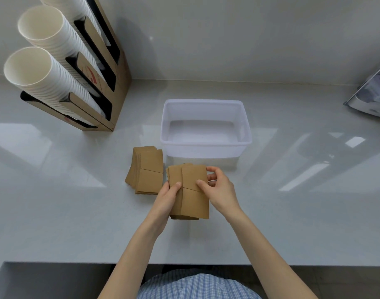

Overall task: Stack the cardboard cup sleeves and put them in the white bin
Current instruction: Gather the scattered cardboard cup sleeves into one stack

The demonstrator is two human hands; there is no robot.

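A stack of brown cardboard cup sleeves (192, 197) lies flat on the white counter, just in front of the white bin (206, 147). My left hand (166, 198) grips the stack's left edge, thumb on top. My right hand (219, 187) holds its right edge, thumb pressing the top sleeve and fingers curled around the far corner. The sleeves in this stack are slightly fanned out. A second pile of sleeves (147, 170) lies to the left, untouched. The bin stands with nothing in it.
A cardboard dispenser (118, 67) holding tilted columns of white paper cups (44, 80) stands at the back left. A grey appliance (372, 93) sits at the far right. The counter's front edge (184, 264) runs close to my body.
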